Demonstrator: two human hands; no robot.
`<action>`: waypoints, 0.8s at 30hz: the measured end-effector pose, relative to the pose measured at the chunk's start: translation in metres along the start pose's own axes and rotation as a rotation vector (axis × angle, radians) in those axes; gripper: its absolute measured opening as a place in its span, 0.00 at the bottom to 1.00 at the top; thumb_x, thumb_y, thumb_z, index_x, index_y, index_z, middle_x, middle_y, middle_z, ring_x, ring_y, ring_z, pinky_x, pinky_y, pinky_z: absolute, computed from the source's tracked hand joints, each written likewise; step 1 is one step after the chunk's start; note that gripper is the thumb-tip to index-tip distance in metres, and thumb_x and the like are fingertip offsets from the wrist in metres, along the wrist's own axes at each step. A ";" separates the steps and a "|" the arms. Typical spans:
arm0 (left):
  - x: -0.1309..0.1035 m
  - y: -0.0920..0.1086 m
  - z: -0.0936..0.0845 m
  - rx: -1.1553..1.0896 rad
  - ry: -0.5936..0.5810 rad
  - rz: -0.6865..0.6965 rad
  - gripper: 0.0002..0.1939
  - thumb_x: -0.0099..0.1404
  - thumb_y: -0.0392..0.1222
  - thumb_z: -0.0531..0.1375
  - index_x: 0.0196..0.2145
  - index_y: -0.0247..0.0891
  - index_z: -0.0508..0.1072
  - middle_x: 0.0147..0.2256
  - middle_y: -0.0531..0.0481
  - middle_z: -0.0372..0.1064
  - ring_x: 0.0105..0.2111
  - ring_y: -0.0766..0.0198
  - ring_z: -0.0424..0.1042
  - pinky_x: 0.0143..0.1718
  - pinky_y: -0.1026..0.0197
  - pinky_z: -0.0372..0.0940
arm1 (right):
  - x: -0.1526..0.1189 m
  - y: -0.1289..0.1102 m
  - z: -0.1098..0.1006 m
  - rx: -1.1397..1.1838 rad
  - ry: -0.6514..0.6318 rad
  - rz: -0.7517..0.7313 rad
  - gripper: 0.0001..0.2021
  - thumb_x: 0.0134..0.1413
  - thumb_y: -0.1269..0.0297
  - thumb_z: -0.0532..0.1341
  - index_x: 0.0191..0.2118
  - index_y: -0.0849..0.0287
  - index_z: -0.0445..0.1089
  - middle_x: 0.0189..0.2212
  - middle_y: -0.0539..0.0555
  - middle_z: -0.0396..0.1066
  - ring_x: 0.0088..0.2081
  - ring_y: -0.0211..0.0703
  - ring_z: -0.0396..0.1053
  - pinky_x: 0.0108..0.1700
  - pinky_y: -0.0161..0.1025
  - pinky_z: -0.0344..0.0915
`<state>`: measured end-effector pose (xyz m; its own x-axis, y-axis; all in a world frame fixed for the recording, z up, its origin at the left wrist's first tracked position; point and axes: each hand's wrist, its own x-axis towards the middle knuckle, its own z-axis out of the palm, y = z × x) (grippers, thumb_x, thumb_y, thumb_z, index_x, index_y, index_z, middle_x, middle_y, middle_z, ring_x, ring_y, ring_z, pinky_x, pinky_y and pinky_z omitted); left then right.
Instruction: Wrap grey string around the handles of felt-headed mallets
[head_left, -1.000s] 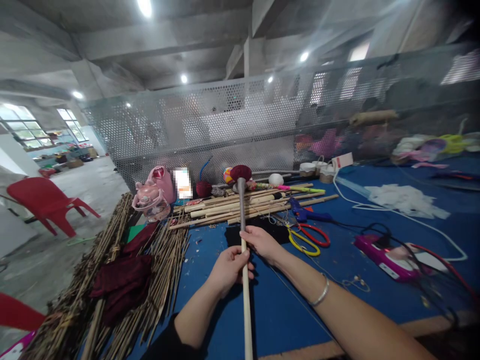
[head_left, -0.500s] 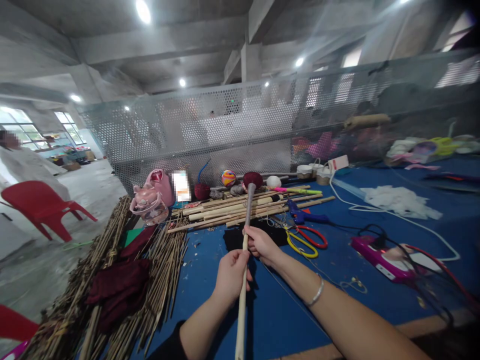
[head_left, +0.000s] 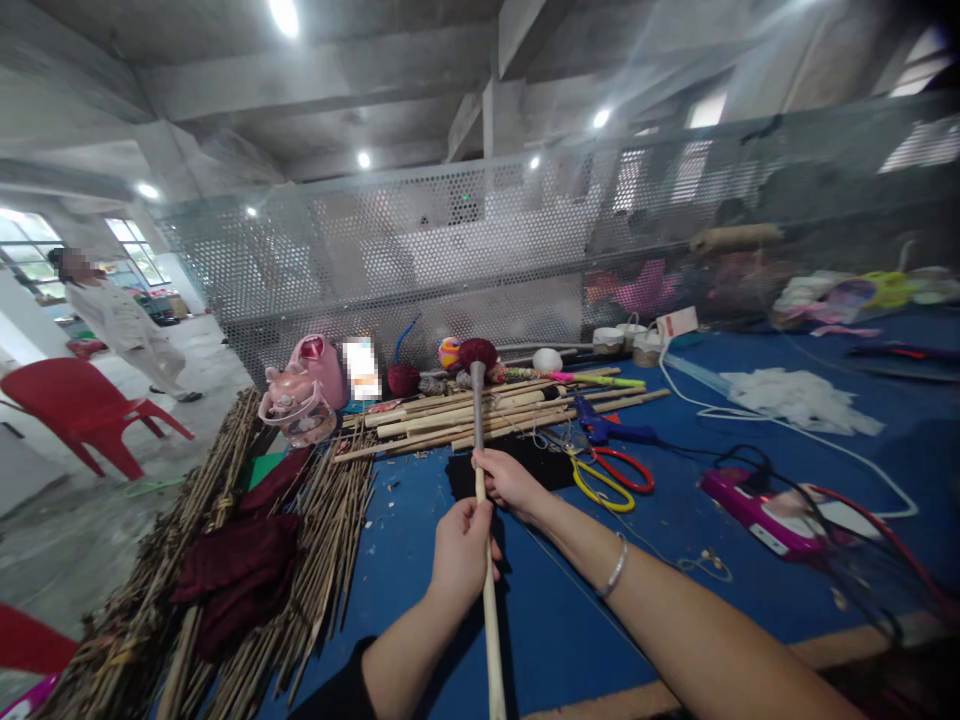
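Both my hands grip one long pale wooden stick (head_left: 491, 640) that points away from me over the blue table (head_left: 405, 600). My left hand (head_left: 459, 555) is closed round its middle. Just beyond it, my right hand (head_left: 510, 482) closes on the stick near a grey wrapped section (head_left: 478, 405). A dark red ball (head_left: 478, 353) sits at the far end, in front of a multicoloured ball (head_left: 449, 353). Under the stick, behind my hands, lies a piece of black cloth (head_left: 544, 462). Scissors (head_left: 604, 490) with one yellow and one red handle lie right of my right hand.
Several wooden sticks (head_left: 405, 427) lie across the table, beside a blue glue gun (head_left: 600, 425). Twig bundles (head_left: 330, 545) and dark red cloth (head_left: 240, 560) are at left. A purple power strip (head_left: 750, 515) with cables is at right. A person (head_left: 124, 320) stands beyond a red chair (head_left: 75, 400).
The far end of the stick has swung left, the dark red ball and my right hand with it; its near end has shifted right. The person at far left has moved right.
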<state>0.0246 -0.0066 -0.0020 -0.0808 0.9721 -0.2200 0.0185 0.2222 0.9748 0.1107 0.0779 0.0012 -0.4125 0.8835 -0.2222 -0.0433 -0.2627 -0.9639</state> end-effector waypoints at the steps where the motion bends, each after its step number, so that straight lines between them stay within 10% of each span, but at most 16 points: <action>1: -0.004 0.000 0.003 -0.006 0.005 -0.001 0.22 0.55 0.60 0.51 0.30 0.35 0.65 0.11 0.58 0.57 0.07 0.72 0.55 0.08 0.71 0.47 | -0.002 -0.001 0.000 0.020 -0.030 0.000 0.16 0.48 0.49 0.52 0.26 0.57 0.53 0.10 0.39 0.42 0.11 0.26 0.36 0.14 0.27 0.32; 9: -0.014 0.004 0.009 -0.003 -0.048 0.034 0.22 0.56 0.59 0.50 0.36 0.35 0.65 0.12 0.58 0.58 0.08 0.70 0.58 0.08 0.70 0.53 | -0.011 0.003 0.001 0.083 0.023 -0.204 0.16 0.46 0.51 0.55 0.25 0.59 0.56 0.14 0.42 0.46 0.15 0.27 0.43 0.15 0.28 0.38; 16: 0.005 -0.003 -0.006 0.075 -0.072 -0.012 0.16 0.59 0.54 0.49 0.29 0.37 0.62 0.11 0.58 0.58 0.07 0.72 0.56 0.07 0.71 0.48 | 0.003 0.007 0.002 0.039 0.050 -0.005 0.13 0.49 0.52 0.51 0.26 0.58 0.54 0.10 0.40 0.42 0.12 0.27 0.37 0.14 0.28 0.33; 24: -0.026 -0.011 0.014 0.037 0.043 -0.034 0.15 0.61 0.53 0.46 0.32 0.38 0.58 0.12 0.60 0.55 0.07 0.71 0.55 0.09 0.70 0.51 | -0.011 0.013 0.014 0.037 -0.124 -0.030 0.15 0.47 0.51 0.52 0.24 0.59 0.56 0.11 0.41 0.44 0.13 0.28 0.37 0.16 0.30 0.34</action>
<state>0.0400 -0.0333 -0.0071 -0.1248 0.9601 -0.2502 0.0520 0.2582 0.9647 0.1020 0.0589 -0.0070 -0.5196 0.8371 -0.1712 -0.0901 -0.2529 -0.9633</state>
